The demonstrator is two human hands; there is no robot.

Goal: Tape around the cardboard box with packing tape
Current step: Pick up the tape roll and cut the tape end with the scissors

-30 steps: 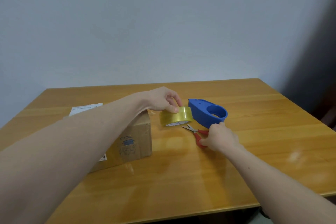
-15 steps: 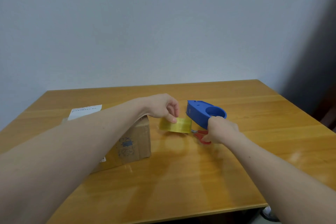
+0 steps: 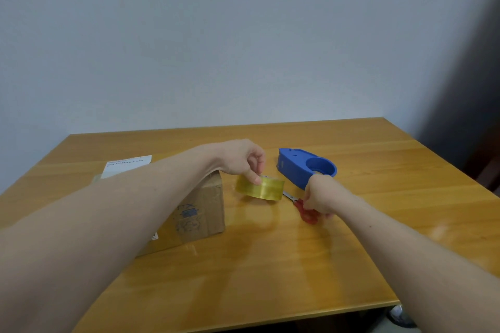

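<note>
The cardboard box (image 3: pixel 201 211) stands on the left half of the wooden table (image 3: pixel 270 265), with a white label (image 3: pixel 127 166) on its top; my left forearm covers much of it. My left hand (image 3: pixel 242 158) pinches a yellowish roll of packing tape (image 3: pixel 261 188) just right of the box, held slightly above the table. My right hand (image 3: pixel 323 194) is closed around the red handles of a pair of scissors (image 3: pixel 304 209), whose blades point toward the roll.
A blue tape dispenser (image 3: pixel 305 167) sits on the table just behind my right hand. A plain wall rises behind the table. The table's near edge runs along the bottom right, with a shoe (image 3: pixel 400 315) on the floor below it.
My right hand has closed on the scissors' handles and lifted them a little. My left hand has tipped and lowered the tape roll beside the box.
</note>
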